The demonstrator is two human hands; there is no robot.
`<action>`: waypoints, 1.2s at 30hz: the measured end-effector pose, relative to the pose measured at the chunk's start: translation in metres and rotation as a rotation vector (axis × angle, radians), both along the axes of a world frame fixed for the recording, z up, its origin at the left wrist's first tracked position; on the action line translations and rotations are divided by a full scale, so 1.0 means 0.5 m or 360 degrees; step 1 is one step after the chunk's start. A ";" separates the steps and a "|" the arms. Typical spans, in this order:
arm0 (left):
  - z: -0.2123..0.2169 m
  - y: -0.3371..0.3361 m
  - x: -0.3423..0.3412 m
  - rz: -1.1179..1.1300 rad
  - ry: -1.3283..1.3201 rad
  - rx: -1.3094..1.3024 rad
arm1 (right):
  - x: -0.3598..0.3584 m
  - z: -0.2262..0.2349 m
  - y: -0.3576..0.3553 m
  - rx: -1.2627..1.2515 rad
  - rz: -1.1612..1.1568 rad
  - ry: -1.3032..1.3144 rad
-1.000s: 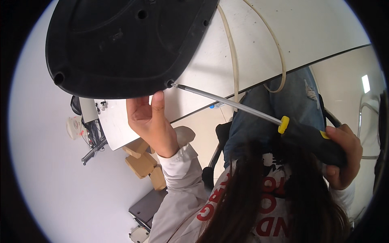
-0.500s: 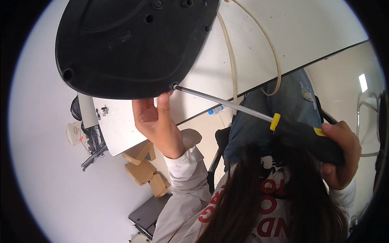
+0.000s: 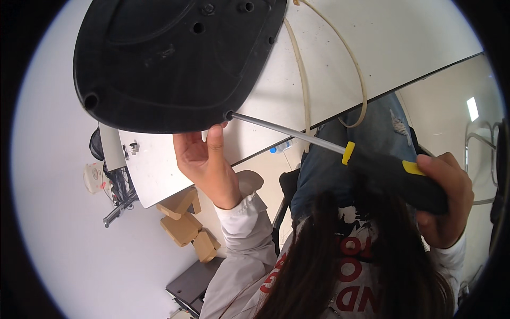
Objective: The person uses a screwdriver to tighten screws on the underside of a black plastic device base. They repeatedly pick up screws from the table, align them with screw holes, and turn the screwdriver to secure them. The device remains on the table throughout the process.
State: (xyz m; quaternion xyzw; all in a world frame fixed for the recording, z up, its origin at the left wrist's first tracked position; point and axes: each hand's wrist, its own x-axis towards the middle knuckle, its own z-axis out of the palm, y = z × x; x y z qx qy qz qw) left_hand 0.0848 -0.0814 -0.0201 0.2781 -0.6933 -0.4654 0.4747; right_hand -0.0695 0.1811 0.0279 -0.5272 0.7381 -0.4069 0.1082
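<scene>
Far left: a pale floor with a small round white object (image 3: 93,177) and dark cables (image 3: 119,194) beside the end of a white table (image 3: 414,37). Above, filling the upper left: a large black moulded plastic shell (image 3: 175,58), rounded in outline, smooth and matt, with shallow raised contours, one round hole near its left rim, several small holes along the top, and another hole at its lower right edge; lying on the table and overhanging its near corner. Just below that lower edge, the left hand (image 3: 204,159), palm up, thumb raised and touching the shell's rim next to the hole, fingers tucked under the shell; clasping nothing that shows. Under the hand, wooden blocks (image 3: 183,226) on the floor and a white sleeve. Further right, a screwdriver (image 3: 340,151) with a long grey metal shaft, tip set in the hole at the shell's edge, slanting down to a black handle with yellow accents. Behind the shaft, two cream cables (image 3: 305,80) looping over the table edge. Far right, the right hand (image 3: 443,199), closed firmly round the back of the handle. Along the bottom, dark hair, a printed shirt and blue jeans. Compared with half a second earlier: shell a little farther right and higher in view, tool tip in the same hole, left thumb on the same rim, right hand's clasp unchanged.
</scene>
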 end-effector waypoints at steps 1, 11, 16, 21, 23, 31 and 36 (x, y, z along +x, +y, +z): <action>0.000 -0.001 0.001 -0.0003 0.0000 -0.0002 | -0.001 0.005 -0.001 0.0017 -0.0001 -0.0023; -0.007 0.000 0.001 0.0023 0.0005 0.0018 | 0.000 0.004 0.008 0.0210 0.0062 -0.0169; -0.004 -0.001 0.001 0.0025 0.0004 0.0014 | 0.008 -0.001 -0.009 0.0265 -0.0082 -0.0367; -0.006 -0.001 0.002 0.0035 0.0000 0.0037 | 0.052 -0.019 -0.028 -0.0159 -0.0329 -0.0593; -0.005 0.000 0.006 0.0051 -0.0006 0.0027 | 0.030 -0.009 -0.017 -0.0011 -0.0194 -0.0330; -0.006 0.005 -0.003 0.0063 -0.0027 -0.0018 | 0.033 -0.002 -0.022 0.0041 -0.0110 -0.0607; -0.006 0.007 0.001 0.0110 -0.0064 -0.0052 | 0.024 -0.004 -0.014 -0.0058 -0.0124 -0.0310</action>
